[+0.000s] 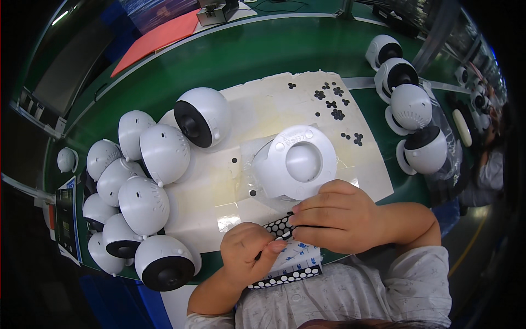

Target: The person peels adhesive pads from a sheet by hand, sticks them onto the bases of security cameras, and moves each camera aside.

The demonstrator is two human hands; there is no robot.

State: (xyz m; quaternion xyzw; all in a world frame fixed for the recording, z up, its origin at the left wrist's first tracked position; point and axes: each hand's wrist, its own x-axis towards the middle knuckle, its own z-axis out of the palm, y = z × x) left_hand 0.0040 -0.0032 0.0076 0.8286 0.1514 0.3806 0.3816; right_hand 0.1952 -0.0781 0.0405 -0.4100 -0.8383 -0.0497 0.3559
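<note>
In front of my body, both hands grip a sheet of round black stickers (278,227). It is black with rows of pale round holes, and its white backing with blue print folds down toward my shirt. My left hand (249,249) is closed on the sheet's left side, thumb pointing toward the right hand. Fingers pressed together, my right hand (342,216) holds the upper right edge; its fingertips hide part of the sheet. Just beyond the right hand, a white dome camera (329,156) lies with its ring-shaped base facing up, on clear film.
A worn cream board (263,109) covers part of the green table (274,44). Loose black sticker pieces (338,114) lie at its far right. White dome cameras (143,205) crowd the left, and several more (411,107) line the right edge. A red sheet (159,41) lies far left.
</note>
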